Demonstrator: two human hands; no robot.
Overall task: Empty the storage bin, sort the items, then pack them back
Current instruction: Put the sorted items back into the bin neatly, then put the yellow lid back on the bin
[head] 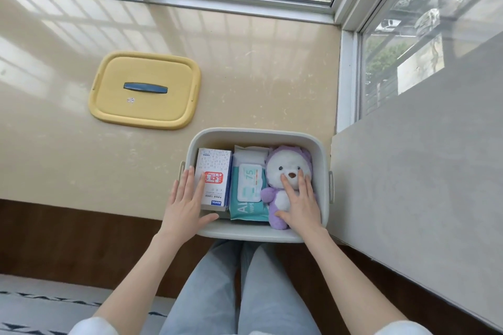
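At six o'clock on the window ledge (pixel 272 76), tight to its front edge: the storage bin (pixel 258 133), lid off. Holds three items packed side by side: a white-and-blue box (pixel 215 166) at nine o'clock, a teal wipes pack (pixel 249 190) in the middle, a purple plush bear (pixel 288 160) at three o'clock. Fills the bin wall to wall, with no loose gap showing between items.

Left hand (pixel 185 201) laid flat over the box and the bin's left rim, fingers (pixel 188 181) straight, thumb spread along the box's near end. Right hand (pixel 302 198) laid flat on the bear's face and belly, fingers spread. Gripping nothing on either side, only resting or pressing. Probably there to settle the contents level under the rim, or to feel for a first hold before lifting out; hard to say which.

Little room at three o'clock, where a grey wall (pixel 422 171) stands just beside the bin's right handle. Near rim appears to reach past the ledge's front edge, above the knees, so worth keeping steady. Plenty of bare ledge from nine to twelve o'clock for laying things out. At ten o'clock, well apart from the bin, the yellow lid (pixel 152 106), flat, handle up. Window frames close off the far edge at twelve o'clock.
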